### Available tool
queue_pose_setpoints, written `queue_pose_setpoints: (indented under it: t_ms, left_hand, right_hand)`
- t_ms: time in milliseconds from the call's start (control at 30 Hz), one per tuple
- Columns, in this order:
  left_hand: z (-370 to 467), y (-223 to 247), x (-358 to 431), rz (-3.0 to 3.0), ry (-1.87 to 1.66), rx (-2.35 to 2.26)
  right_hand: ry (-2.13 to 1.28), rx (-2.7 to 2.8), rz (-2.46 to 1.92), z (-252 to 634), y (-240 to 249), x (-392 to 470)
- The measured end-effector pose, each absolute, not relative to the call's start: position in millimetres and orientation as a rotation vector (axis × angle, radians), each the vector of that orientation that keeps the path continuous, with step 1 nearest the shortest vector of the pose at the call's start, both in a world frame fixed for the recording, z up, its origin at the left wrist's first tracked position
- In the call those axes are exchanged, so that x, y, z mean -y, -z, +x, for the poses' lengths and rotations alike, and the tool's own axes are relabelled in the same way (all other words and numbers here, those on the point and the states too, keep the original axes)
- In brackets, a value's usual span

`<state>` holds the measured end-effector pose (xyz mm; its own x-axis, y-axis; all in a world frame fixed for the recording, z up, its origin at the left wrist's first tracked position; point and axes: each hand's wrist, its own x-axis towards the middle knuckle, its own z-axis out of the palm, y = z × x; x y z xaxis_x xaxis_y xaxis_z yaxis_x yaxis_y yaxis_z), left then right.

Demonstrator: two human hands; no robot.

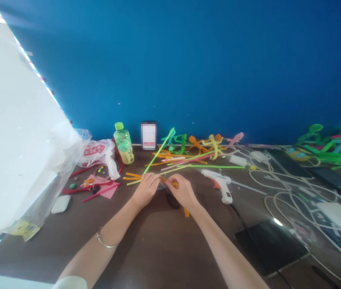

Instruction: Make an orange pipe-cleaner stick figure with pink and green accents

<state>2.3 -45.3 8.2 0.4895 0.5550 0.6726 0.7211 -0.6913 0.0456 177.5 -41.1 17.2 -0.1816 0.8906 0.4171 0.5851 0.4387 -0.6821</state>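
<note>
My left hand (148, 188) is closed on a bundle of orange and pale yellow pipe cleaners (133, 176), whose ends stick out to its left. Close beside it, my right hand (181, 190) pinches an orange pipe cleaner (175, 184) between thumb and fingers. The fingertips of both hands nearly meet, and hide where the stems join. A bright green pipe cleaner (158, 151) slants up behind my left hand. Below my right wrist an orange piece (186, 212) shows on the table. Dark scissor-like handles (173, 200) are partly hidden under my right hand.
A bottle (124, 145), a plastic bag (98, 154) and a propped phone (149, 136) stand behind. Pipe-cleaner figures (214, 145) line the wall. A white glue gun (220, 184), a black tablet (271, 245) and tangled cables (279, 196) lie right; a white case (61, 204) lies left.
</note>
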Motion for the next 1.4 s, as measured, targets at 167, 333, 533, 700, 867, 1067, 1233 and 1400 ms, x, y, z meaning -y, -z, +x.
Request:
queue_pose_setpoints:
  t_ms: [167,333,533,700,867,1067,1233,1400]
  left_hand:
    - [1,-8,44,-2.507,0.896,1.080]
    - [0,-8,42,-2.507,0.894,1.074]
    - [3,-10,42,-2.477,0.966,1.124]
    - [9,-14,45,-2.400,1.008,1.224]
    - [10,-13,47,-2.252,1.065,1.217]
    - [6,-10,46,-2.263,1.143,1.185]
    - [12,-9,44,-2.490,1.400,1.231]
    - [17,-10,45,-2.608,1.776,1.344]
  right_hand:
    - [-0.201,2.108,-1.118,184,-20,40]
    - [0.071,2.288,-1.078,186,-26,43]
    - [0.250,2.329,-1.119,186,-29,47]
    - [0.298,2.216,-1.093,182,-25,47]
    - [0.240,2.069,-1.031,178,-21,46]
    - [0.111,1.915,-0.998,172,-16,47]
    - [-0.004,1.854,-0.982,168,-14,48]
    - [-0.050,1.823,-0.960,170,-16,47]
